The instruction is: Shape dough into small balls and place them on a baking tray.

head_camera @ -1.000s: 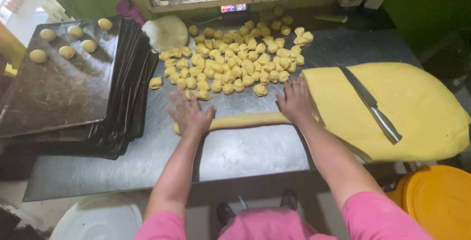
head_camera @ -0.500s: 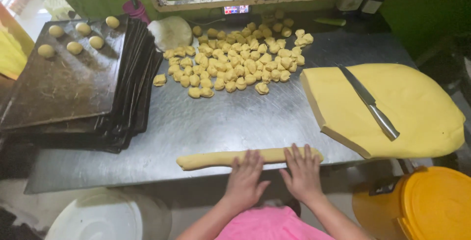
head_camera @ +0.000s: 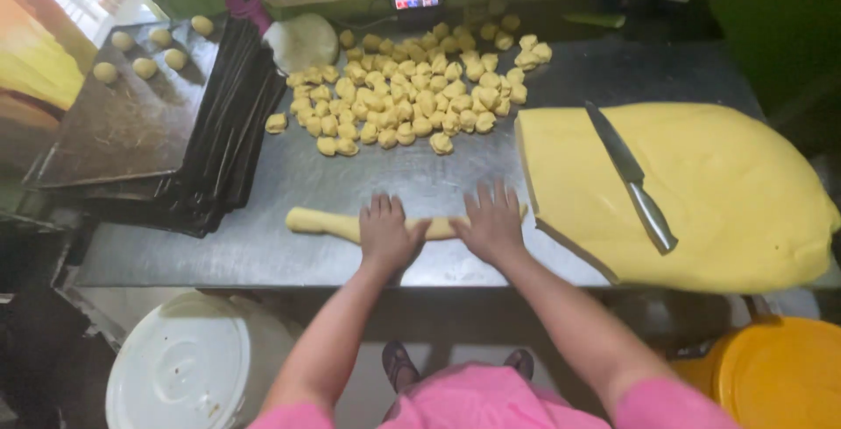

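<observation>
Pressing flat w/ both palms, left hand (head_camera: 385,234) & right hand (head_camera: 492,223) open side by side on dough rope (head_camera: 317,221), I judged it soft, light, stretchy, best handled mid-length.

The person is wearing a pink top with short sleeves (head_camera: 653,398), leaving both forearms bare; the left hand (head_camera: 385,234) and right hand (head_camera: 492,223) are showing no gloves or rings
</observation>
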